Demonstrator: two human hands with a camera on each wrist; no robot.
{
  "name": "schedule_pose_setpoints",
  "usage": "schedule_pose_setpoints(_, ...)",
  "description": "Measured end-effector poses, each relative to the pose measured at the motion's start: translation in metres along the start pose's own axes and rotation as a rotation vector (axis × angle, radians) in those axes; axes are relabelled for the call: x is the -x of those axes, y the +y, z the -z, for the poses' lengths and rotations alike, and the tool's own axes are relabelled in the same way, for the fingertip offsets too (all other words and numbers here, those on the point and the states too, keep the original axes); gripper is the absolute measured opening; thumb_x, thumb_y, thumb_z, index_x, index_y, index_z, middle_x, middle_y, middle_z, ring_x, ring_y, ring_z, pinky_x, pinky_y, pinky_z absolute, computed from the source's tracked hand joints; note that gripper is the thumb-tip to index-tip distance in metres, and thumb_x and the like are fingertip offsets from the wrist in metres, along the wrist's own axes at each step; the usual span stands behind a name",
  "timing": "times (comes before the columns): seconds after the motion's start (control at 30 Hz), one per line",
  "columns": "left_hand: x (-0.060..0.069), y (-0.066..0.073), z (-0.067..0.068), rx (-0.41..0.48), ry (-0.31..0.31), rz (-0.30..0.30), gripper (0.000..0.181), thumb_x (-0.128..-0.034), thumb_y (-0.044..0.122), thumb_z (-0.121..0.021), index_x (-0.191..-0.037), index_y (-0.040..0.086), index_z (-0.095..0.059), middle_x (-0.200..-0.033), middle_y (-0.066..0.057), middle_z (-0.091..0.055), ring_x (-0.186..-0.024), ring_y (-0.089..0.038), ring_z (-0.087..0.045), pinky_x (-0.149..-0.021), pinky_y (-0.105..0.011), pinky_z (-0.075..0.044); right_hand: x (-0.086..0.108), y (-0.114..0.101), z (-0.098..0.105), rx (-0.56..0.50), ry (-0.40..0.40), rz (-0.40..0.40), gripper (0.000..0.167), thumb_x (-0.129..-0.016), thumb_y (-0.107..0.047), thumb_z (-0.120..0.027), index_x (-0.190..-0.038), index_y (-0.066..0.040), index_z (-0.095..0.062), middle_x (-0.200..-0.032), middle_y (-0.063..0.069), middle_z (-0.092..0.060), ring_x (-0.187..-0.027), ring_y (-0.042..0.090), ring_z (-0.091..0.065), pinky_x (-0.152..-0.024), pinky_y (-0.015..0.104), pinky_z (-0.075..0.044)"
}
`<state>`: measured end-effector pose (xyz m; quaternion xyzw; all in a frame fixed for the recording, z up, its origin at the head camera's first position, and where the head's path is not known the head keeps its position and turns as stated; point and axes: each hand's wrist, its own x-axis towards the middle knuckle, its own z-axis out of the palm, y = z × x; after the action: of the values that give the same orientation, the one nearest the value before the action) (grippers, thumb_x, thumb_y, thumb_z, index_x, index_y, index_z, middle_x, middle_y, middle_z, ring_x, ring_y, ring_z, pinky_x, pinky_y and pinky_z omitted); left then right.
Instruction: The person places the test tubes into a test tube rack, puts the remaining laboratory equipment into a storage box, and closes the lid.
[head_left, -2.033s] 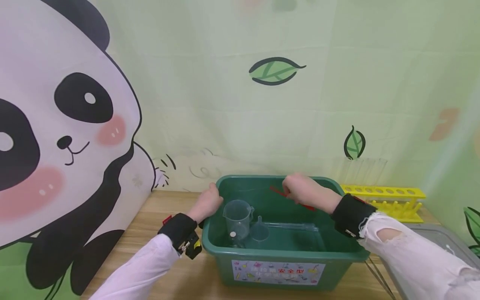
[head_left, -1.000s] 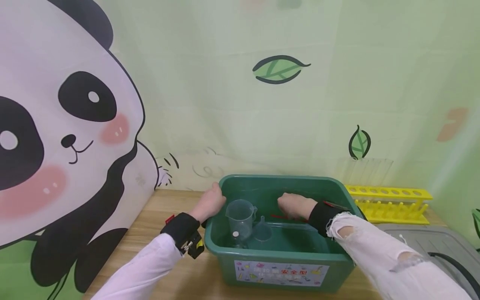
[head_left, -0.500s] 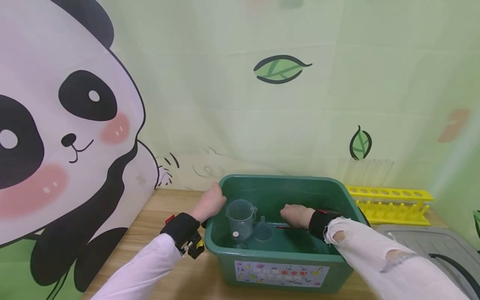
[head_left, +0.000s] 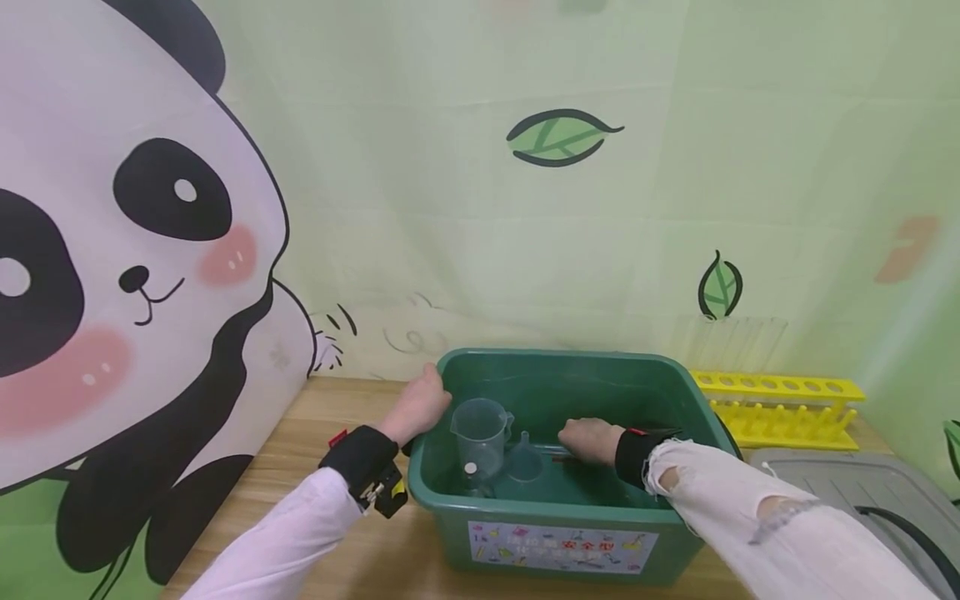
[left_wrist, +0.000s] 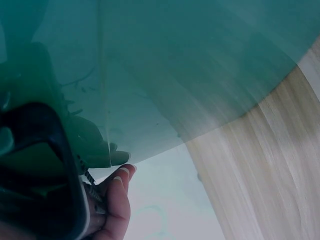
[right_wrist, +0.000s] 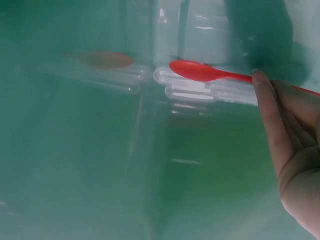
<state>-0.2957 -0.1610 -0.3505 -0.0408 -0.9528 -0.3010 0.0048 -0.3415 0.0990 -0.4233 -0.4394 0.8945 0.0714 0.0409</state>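
Observation:
A green plastic bin point(head_left: 570, 505) stands on the table. My left hand point(head_left: 420, 406) grips its left rim; in the left wrist view the fingers point(left_wrist: 119, 200) curl beside the black handle point(left_wrist: 42, 112). Down inside the bin, my right hand point(head_left: 591, 439) pinches the thin handle of a red spoon point(right_wrist: 200, 71). Below the spoon, in the right wrist view, clear test tubes point(right_wrist: 190, 93) lie along the bin's bottom edge. A clear measuring beaker point(head_left: 480, 425) stands at the left inside the bin, next to a clear funnel point(head_left: 524, 463). A small white-topped item point(head_left: 471, 469) sits in front of the beaker.
To the bin's right, a yellow rack point(head_left: 787, 412) holds several clear test tubes point(head_left: 738, 342). A grey lid point(head_left: 832, 483) lies in front of the rack, partly under my right sleeve. Behind the table point(head_left: 337, 412) hangs a backdrop printed with a panda point(head_left: 172, 275).
My right hand has gone down from the bin's back rim into the bin with the red spoon, then shifted slightly. My left hand stays on the left rim.

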Motion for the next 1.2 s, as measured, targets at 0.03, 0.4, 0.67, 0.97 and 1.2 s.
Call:
schedule_pose_setpoints(0.03,0.0,0.0,0.0,0.004,-0.002,0.005,0.046,-0.0879,0.003,-0.042,-0.126,-0.017,-0.025,-0.106,-0.029,-0.049,-0.082,-0.028,-0.054,-0.067,-0.038,-0.049,0.0,0.0,-0.001,0.001,-0.004,-0.002,0.024,-0.081,0.003,-0.06,-0.063,-0.008,-0.05,-0.058,0.0,-0.044,-0.052,0.011,-0.038,-0.048,0.026,-0.032)
schedule_pose_setpoints(0.4,0.001,0.0,0.0,0.007,-0.006,0.005,0.043,-0.0877,0.002,-0.042,-0.124,-0.016,-0.028,-0.101,-0.026,-0.05,-0.081,-0.028,-0.054,-0.066,-0.038,-0.049,-0.001,0.0,-0.008,0.002,-0.005,-0.007,0.024,-0.083,0.002,-0.059,-0.063,-0.009,-0.05,-0.058,-0.001,-0.043,-0.052,0.012,-0.039,-0.049,0.028,-0.033)
schedule_pose_setpoints(0.67,0.001,0.001,0.0,-0.001,-0.002,0.0,0.042,-0.0874,0.002,-0.042,-0.123,-0.016,-0.029,-0.097,-0.024,-0.05,-0.079,-0.028,-0.053,-0.066,-0.039,-0.048,0.0,-0.002,-0.007,0.001,-0.006,-0.009,0.023,-0.083,0.001,-0.059,-0.063,-0.007,-0.052,-0.059,0.0,-0.044,-0.053,0.012,-0.039,-0.05,0.028,-0.034)
schedule_pose_setpoints(0.97,0.001,0.004,0.001,-0.008,-0.002,0.007,0.042,-0.0875,0.003,-0.042,-0.123,-0.016,-0.029,-0.096,-0.024,-0.05,-0.079,-0.028,-0.053,-0.067,-0.039,-0.048,0.0,-0.001,0.001,0.042,-0.013,-0.043,0.02,-0.083,0.001,-0.059,-0.066,-0.008,-0.054,-0.063,0.001,-0.047,-0.056,0.014,-0.045,-0.053,0.029,-0.038)
schedule_pose_setpoints(1.2,0.001,0.002,0.0,-0.009,0.0,-0.013,0.045,-0.0871,0.003,-0.043,-0.125,-0.017,-0.027,-0.102,-0.027,-0.049,-0.081,-0.029,-0.052,-0.07,-0.04,-0.047,-0.002,-0.004,0.013,0.124,-0.023,-0.024,0.019,-0.083,0.002,-0.061,-0.067,-0.008,-0.056,-0.063,0.003,-0.05,-0.055,0.014,-0.044,-0.053,0.029,-0.038)
